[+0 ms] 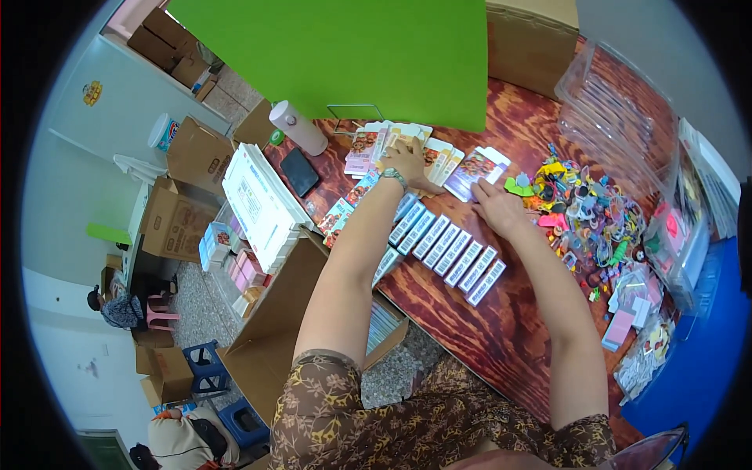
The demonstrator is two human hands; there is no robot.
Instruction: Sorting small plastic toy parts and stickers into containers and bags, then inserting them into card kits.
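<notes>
Unfolded picture cartons lie in overlapping groups along the back of the reddish wood-patterned table. My left hand (406, 164) rests on the yellow cartons (409, 133), fingers spread and thumb out to the right. Left of it are pink cartons (362, 149). A purple carton (474, 174) lies flat to the right, and my right hand (500, 207) grips its near right corner with bent fingers. Closer to me stands a row of small closed boxes (454, 251), their printed narrow sides up. Under my left forearm, more picture boxes (338, 215) show in part.
Colourful small toys (583, 223) are heaped at the right, beside clear plastic trays (619, 117). A phone (299, 172) and pink bottle (298, 129) stand back left. A green board (337, 59) rises behind. An open cardboard box (274, 305) adjoins the table's left edge. Other people sit farther left.
</notes>
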